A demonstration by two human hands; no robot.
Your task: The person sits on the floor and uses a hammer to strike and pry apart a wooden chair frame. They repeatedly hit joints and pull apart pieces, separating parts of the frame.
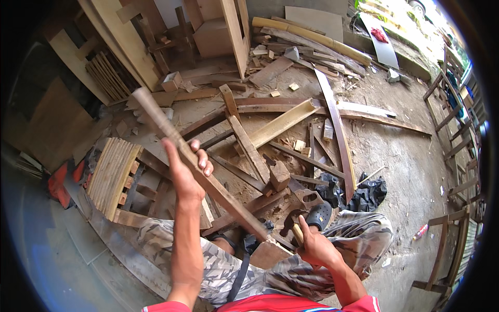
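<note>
My left hand point(185, 171) grips a long wooden stick point(208, 179) near its middle. The stick slants from upper left down to a wooden block point(268, 253) resting between my knees, where its lower end meets the block. My right hand point(315, 247) is closed around the wooden handle of a small tool point(297, 232) right beside that lower end; the tool's working end is hard to make out. I sit in camouflage trousers point(358, 229) with one dark sandal point(319, 214) showing.
Scrap planks and offcuts litter the dirt floor ahead, including a split bamboo trough point(283, 122) and a long curved board point(338, 132). A slatted wooden panel point(112, 174) lies left. Wooden chair frames point(452, 104) stand along the right. A black plastic bag point(366, 192) sits right.
</note>
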